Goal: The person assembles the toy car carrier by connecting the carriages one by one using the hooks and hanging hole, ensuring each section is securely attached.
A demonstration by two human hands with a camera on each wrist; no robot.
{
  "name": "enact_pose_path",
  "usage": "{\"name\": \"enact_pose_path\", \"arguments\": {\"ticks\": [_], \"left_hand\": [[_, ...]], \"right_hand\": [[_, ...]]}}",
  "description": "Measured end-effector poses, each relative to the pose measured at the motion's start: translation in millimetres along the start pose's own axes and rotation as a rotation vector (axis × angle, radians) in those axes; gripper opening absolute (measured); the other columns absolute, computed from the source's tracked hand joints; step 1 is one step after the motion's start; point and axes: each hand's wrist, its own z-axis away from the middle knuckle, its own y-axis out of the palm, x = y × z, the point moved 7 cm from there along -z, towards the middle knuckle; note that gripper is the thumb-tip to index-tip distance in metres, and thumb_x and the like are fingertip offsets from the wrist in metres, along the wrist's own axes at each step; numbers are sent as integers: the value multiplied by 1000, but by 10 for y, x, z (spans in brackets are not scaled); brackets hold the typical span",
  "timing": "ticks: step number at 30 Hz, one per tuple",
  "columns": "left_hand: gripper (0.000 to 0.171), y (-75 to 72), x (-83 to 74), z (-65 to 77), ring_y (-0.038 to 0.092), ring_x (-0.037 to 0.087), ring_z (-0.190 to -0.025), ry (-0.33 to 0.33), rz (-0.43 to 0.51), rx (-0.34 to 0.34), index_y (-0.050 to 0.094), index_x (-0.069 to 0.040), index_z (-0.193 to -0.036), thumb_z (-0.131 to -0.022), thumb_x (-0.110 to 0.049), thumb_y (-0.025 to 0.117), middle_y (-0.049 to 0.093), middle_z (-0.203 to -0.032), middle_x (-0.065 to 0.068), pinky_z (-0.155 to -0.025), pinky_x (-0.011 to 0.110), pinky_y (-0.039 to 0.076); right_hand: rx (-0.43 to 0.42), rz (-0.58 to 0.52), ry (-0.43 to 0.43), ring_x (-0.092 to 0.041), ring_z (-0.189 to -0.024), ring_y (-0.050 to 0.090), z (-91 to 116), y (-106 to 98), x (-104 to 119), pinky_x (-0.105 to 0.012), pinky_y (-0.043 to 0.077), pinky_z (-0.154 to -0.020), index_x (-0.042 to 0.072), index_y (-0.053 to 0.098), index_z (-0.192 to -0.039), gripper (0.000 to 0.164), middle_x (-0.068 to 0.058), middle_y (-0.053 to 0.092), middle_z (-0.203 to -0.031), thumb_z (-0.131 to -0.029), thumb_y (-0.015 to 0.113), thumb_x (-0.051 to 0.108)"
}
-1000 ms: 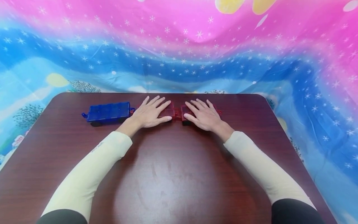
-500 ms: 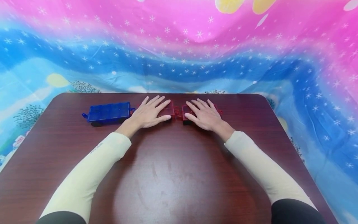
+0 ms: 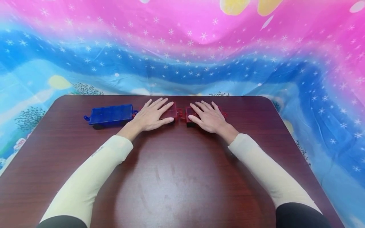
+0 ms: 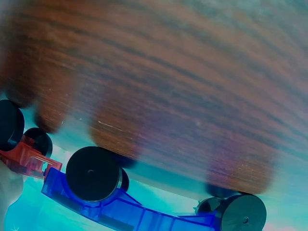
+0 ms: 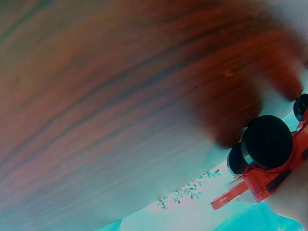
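Fronting snowflake cloth [image 3: 182,47], a brown table [image 3: 171,177]; both hands [image 3: 154,117] [image 3: 209,119] outspread on red carts [image 3: 172,111] [image 3: 188,112].

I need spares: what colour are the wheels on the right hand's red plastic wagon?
Round black wheels, clearest in the right wrist view.

A translucent blue wagon [image 3: 111,114] stood on black wheels [image 4: 94,173] on the desk [image 3: 171,183], its end touching a red wagon [image 3: 172,111]; a second red wagon [image 3: 189,111] stood in line beyond, partly hidden.
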Motion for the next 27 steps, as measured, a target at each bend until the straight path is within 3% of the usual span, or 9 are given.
{"name": "enact_pose_path", "arguments": {"ticks": [22,27], "left_hand": [[86,-7,-8,-5,15,26,-155,15,-11,-17,22,-29,-164,-94,-80,31,22,-168,5,-122,58,9],[87,-10,-12,-3,13,25,-155,11,4,-11,22,-30,-164,-94,-80,33,21,-168,5,-122,57,6]], "right_hand": [[6,5,23,-31,-153,17,-56,-1,-4,-58,9,-121,28,18,-164,82,-5,24,-167,-98,13,76],[12,11,22,-31,-153,17,-64,5,-6,-59,8,-121,28,18,-164,82,-6,24,-167,-98,14,76]]}}
